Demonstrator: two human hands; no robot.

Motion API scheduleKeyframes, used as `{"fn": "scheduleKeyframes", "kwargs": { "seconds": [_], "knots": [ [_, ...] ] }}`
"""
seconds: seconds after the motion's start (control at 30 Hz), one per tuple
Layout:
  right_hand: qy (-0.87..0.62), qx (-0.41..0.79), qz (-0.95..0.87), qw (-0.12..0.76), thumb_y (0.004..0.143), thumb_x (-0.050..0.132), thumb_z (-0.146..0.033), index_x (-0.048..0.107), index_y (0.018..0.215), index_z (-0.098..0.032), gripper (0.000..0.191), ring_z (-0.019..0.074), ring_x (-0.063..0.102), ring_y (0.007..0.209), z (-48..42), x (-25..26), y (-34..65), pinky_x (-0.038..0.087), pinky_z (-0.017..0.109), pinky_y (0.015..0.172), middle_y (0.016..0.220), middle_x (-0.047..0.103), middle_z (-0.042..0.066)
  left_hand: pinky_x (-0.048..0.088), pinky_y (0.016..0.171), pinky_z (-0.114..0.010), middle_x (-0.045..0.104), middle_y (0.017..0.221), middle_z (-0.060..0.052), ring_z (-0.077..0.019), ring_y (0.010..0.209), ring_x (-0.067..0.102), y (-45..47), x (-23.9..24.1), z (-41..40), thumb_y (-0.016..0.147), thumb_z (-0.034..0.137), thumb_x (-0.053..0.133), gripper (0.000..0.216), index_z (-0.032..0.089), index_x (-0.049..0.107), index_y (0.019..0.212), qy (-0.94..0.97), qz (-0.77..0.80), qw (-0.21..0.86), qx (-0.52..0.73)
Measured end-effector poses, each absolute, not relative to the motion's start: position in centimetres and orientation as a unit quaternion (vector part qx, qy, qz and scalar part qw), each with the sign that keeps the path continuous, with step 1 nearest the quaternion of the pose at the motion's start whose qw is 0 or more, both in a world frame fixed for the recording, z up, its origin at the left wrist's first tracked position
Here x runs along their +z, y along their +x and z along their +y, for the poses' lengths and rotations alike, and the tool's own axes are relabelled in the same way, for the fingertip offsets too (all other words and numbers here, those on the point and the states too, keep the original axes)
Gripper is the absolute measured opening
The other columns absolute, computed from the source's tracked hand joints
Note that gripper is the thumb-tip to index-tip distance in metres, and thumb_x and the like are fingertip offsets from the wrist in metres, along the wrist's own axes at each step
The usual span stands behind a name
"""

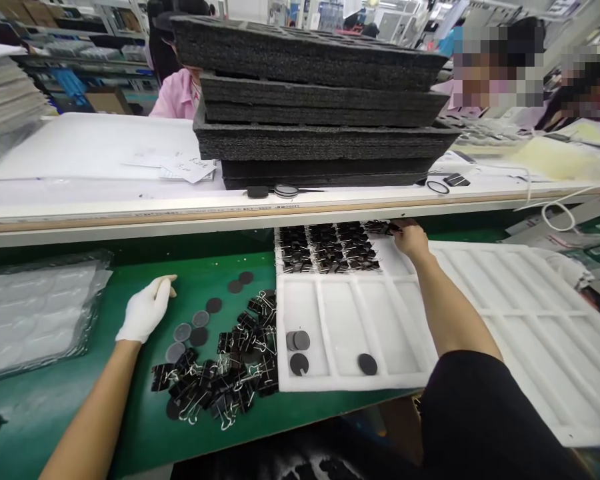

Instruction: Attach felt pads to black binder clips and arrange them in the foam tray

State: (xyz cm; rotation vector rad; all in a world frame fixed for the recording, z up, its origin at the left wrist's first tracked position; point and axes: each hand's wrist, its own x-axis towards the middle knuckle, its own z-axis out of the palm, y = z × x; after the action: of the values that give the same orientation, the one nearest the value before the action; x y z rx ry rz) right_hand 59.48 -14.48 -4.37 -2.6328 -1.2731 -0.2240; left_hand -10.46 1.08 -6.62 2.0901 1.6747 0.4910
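My left hand point(147, 308), in a white glove with bare fingertips, rests over the green mat with its thumb and index finger slightly apart and nothing visible in it. To its right lie grey and black discs point(201, 318) and a heap of black binder clips point(230, 363) with silver wire handles. My right hand point(412, 240) is at the far end of the white tray point(353, 385), its fingers closed at a dark binder clip point(394, 227). Rows of binder clips point(325, 248) fill the far compartments to its left. Several dark discs point(367, 364) lie in the near compartments.
A stack of black foam trays point(325, 143) stands on the raised white shelf point(130, 212) ahead. A second white tray point(525, 320) lies at right, clear plastic trays point(35, 307) at left. People in pink point(175, 93) sit beyond the shelf.
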Motion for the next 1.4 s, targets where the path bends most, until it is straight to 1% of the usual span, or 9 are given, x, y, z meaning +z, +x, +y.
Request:
{"fn": "scheduleKeyframes", "kwargs": {
  "seconds": [0.17,0.43,0.57,0.67,0.8,1.07,1.2,1.3,1.4],
  "knots": [
    [-0.880,-0.061,-0.458,0.110,0.088,0.052,-0.017,0.072,0.127,-0.018,0.044,0.0354,0.059,0.120,-13.9,-5.0,59.9,0.050,0.047,0.093,0.131,0.067,0.019,0.047,0.077,-0.029,0.076,0.093,0.001,-0.0200,0.084,0.068,-10.4,-6.6,1.1,0.099,0.048,0.034,0.046,0.026,0.068,0.123,0.750,0.603,0.206,0.176],
    [-0.875,-0.044,-0.461,0.137,0.091,0.051,-0.021,0.068,0.131,-0.015,0.044,0.0320,0.058,0.123,-14.6,-6.3,60.5,0.048,0.043,0.101,0.129,0.065,0.022,0.047,0.079,-0.029,0.075,0.092,0.002,-0.0187,0.083,0.067,-10.3,-6.7,1.2,0.100,0.046,0.035,0.044,0.027,0.068,0.121,0.748,0.606,0.207,0.175],
    [-0.875,-0.083,-0.430,0.207,0.092,0.052,-0.024,0.059,0.139,-0.010,0.050,0.0303,0.058,0.120,-15.1,-7.9,59.3,0.046,0.041,0.103,0.130,0.063,0.025,0.048,0.079,-0.028,0.075,0.090,0.002,-0.0178,0.082,0.067,-10.2,-6.8,1.2,0.099,0.045,0.037,0.042,0.027,0.069,0.120,0.747,0.609,0.201,0.176],
    [-0.872,-0.101,-0.416,0.238,0.092,0.050,-0.020,0.062,0.136,-0.007,0.047,0.0284,0.055,0.125,-15.4,-8.8,58.6,0.041,0.036,0.106,0.134,0.062,0.025,0.047,0.079,-0.027,0.075,0.089,0.002,-0.0170,0.081,0.067,-10.2,-6.9,1.2,0.099,0.043,0.037,0.042,0.026,0.070,0.119,0.747,0.606,0.201,0.185],
    [-0.879,-0.091,-0.408,0.231,0.094,0.045,-0.017,0.060,0.139,-0.005,0.049,0.0284,0.055,0.122,-15.4,-9.3,58.5,0.036,0.036,0.108,0.135,0.063,0.025,0.047,0.076,-0.026,0.074,0.089,0.002,-0.0148,0.077,0.066,-10.4,-7.0,0.9,0.101,0.043,0.037,0.042,0.026,0.070,0.120,0.742,0.604,0.212,0.201],
    [-0.890,-0.062,-0.410,0.192,0.097,0.043,-0.017,0.055,0.143,-0.003,0.050,0.0280,0.051,0.111,-15.4,-9.1,58.3,0.032,0.035,0.097,0.132,0.062,0.026,0.048,0.076,-0.026,0.074,0.088,0.002,-0.0148,0.074,0.065,-10.2,-7.0,0.9,0.100,0.042,0.039,0.041,0.025,0.070,0.120,0.742,0.606,0.202,0.202],
    [-0.893,-0.081,-0.401,0.186,0.099,0.039,-0.015,0.044,0.149,-0.004,0.052,0.0264,0.046,0.112,-15.5,-9.1,57.4,0.031,0.036,0.094,0.138,0.053,0.025,0.048,0.080,-0.025,0.073,0.089,0.004,-0.0129,0.076,0.064,-10.2,-7.0,0.6,0.101,0.041,0.039,0.041,0.024,0.069,0.123,0.742,0.607,0.201,0.203],
    [-0.898,-0.104,-0.383,0.190,0.098,0.044,-0.016,0.040,0.145,-0.002,0.050,0.0269,0.040,0.116,-15.6,-9.1,56.7,0.027,0.038,0.096,0.141,0.045,0.028,0.049,0.082,-0.024,0.071,0.090,0.004,-0.0108,0.076,0.062,-10.3,-7.0,0.0,0.103,0.040,0.035,0.044,0.021,0.065,0.129,0.740,0.593,0.214,0.233],
    [-0.906,-0.127,-0.354,0.193,0.097,0.049,-0.024,0.045,0.138,-0.003,0.046,0.0303,0.036,0.117,-15.7,-9.3,56.5,0.020,0.044,0.100,0.135,0.046,0.029,0.050,0.085,-0.025,0.070,0.090,0.003,-0.0111,0.078,0.062,-10.6,-7.1,-0.9,0.103,0.041,0.035,0.045,0.020,0.063,0.131,0.728,0.598,0.230,0.246]
  ]
}}
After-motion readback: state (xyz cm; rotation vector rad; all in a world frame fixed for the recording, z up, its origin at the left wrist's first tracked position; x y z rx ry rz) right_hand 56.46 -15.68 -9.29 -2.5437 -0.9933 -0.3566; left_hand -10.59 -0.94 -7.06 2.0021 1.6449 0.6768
